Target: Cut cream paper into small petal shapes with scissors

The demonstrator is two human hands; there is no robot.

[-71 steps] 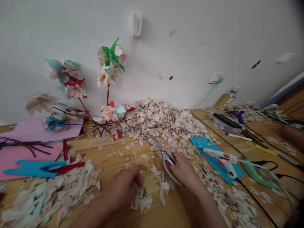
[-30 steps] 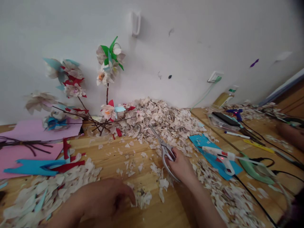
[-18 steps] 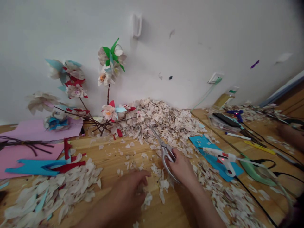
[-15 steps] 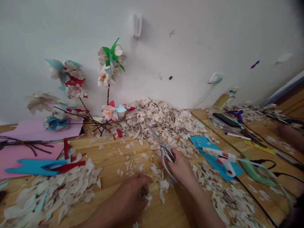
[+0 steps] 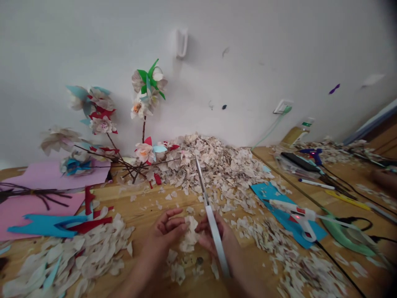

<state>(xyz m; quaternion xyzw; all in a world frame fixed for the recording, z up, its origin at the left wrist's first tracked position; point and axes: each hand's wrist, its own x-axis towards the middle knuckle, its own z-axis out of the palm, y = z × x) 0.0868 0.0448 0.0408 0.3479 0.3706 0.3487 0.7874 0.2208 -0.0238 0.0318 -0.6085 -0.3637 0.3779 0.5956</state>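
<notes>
While the right hand (image 5: 215,240) clenched one pair of scissors (image 5: 208,211), blades shut and pointing toward the wall, the left hand (image 5: 163,234) was cupped palm up, its fingers (image 5: 169,220) against one clump of paper scraps (image 5: 190,235) between both hands, above the wooden worktop (image 5: 119,198); one white glue gun (image 5: 291,207) lay on one blue card sheet (image 5: 263,192) to the right

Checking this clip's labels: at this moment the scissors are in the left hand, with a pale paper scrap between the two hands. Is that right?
Not quite: the scissors are in the right hand, not the left hand, as the head view shows. The pale paper scrap does sit between the two hands.
</notes>
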